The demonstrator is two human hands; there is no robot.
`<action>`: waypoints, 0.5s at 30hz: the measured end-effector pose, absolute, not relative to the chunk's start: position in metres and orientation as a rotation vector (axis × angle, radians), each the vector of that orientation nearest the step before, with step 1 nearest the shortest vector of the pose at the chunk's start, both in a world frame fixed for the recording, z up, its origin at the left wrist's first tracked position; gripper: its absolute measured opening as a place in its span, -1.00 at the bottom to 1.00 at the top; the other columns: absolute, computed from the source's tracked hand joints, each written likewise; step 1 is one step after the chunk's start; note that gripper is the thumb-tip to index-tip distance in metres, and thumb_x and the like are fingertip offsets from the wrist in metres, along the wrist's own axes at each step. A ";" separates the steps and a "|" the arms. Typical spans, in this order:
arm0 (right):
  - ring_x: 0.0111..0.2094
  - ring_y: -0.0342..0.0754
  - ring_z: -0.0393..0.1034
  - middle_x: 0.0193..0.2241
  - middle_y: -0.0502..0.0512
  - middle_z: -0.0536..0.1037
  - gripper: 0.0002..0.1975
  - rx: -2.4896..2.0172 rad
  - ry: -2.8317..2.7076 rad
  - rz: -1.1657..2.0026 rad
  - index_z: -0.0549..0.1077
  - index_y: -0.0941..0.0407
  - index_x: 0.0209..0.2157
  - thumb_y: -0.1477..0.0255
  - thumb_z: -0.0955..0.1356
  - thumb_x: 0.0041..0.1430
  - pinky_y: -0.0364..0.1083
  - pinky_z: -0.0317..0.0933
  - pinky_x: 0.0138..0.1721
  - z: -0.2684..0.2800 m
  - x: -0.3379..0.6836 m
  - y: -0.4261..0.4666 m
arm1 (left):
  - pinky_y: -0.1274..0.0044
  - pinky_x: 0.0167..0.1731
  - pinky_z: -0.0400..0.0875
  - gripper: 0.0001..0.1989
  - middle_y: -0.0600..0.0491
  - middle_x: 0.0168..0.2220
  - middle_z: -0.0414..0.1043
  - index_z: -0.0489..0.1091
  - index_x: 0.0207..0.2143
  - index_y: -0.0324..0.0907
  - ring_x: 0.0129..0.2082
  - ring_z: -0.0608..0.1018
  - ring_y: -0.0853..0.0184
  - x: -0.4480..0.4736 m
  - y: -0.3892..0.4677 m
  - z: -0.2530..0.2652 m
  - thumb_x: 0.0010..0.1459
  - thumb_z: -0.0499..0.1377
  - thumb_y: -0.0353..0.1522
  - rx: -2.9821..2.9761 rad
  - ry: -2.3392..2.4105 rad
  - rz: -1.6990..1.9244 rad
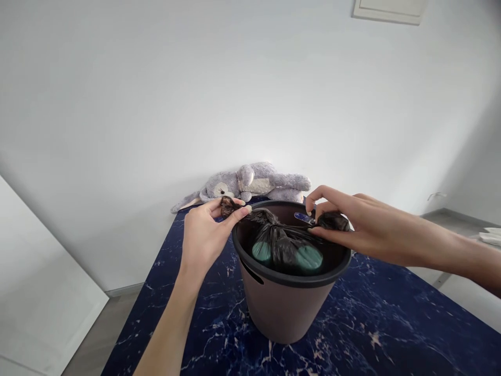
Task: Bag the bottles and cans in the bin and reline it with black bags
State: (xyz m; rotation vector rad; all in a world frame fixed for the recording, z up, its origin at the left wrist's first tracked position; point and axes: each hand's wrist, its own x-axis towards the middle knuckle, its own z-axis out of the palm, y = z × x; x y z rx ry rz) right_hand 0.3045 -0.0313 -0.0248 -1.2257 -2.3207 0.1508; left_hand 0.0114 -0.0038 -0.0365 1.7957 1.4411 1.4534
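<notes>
A black plastic garbage bag (279, 243) sits inside a brown bin (284, 308) with a dark rim. Its neck is drawn together in a knot or twist near the middle, and green shapes show through the thin plastic. My left hand (205, 232) pinches one gathered end of the bag at the bin's left rim. At the right rim, my right hand (348, 222) grips the other bunched end between thumb and fingers. Both ends are stretched apart across the bin's mouth. An oval hand hole shows in the bin's near left side.
The bin stands on a blue marble-patterned table (219, 334). Behind it, a grey plush toy (250, 183) lies on its side against the white wall (235, 94). A white panel (39, 282) stands at the lower left, and a white box (389, 10) hangs high on the wall.
</notes>
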 end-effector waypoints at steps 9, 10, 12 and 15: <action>-0.39 0.07 0.58 -0.21 0.14 0.70 -0.49 -1.194 -2.625 0.297 0.40 -0.02 0.35 0.26 0.31 0.43 -0.02 0.33 -0.48 -0.003 0.273 -0.018 | 0.29 0.09 0.61 -0.73 0.10 -0.15 0.77 0.72 -0.14 0.06 0.04 0.72 -0.01 0.017 -0.019 -0.028 0.16 0.50 -0.06 1.832 1.399 1.486; -0.32 0.09 0.61 -0.14 0.16 0.71 -0.47 -1.118 -2.659 0.293 0.39 -0.01 0.37 0.30 0.32 0.42 -0.01 0.36 -0.42 -0.002 0.268 -0.015 | 0.30 0.09 0.62 -0.73 0.09 -0.14 0.77 0.72 -0.14 0.06 0.04 0.72 0.00 0.017 -0.020 -0.027 0.16 0.50 -0.07 1.838 1.386 1.483; -0.19 0.11 0.62 -0.02 0.21 0.70 -0.53 -0.971 -2.712 0.245 0.47 0.04 0.31 0.35 0.33 0.42 0.02 0.40 -0.30 -0.003 0.260 -0.008 | 0.31 0.09 0.62 -0.73 0.09 -0.12 0.77 0.72 -0.13 0.05 0.05 0.72 0.02 0.018 -0.021 -0.027 0.17 0.50 -0.08 1.849 1.365 1.484; -0.16 0.09 0.60 -0.07 0.21 0.70 -0.75 -0.854 -2.736 0.184 0.60 0.09 0.03 0.39 0.32 0.45 0.03 0.36 -0.22 -0.011 0.253 0.001 | 0.29 0.08 0.63 -0.74 0.09 -0.11 0.76 0.72 -0.14 0.03 0.03 0.72 0.02 0.017 -0.022 -0.028 0.18 0.50 -0.09 1.860 1.348 1.487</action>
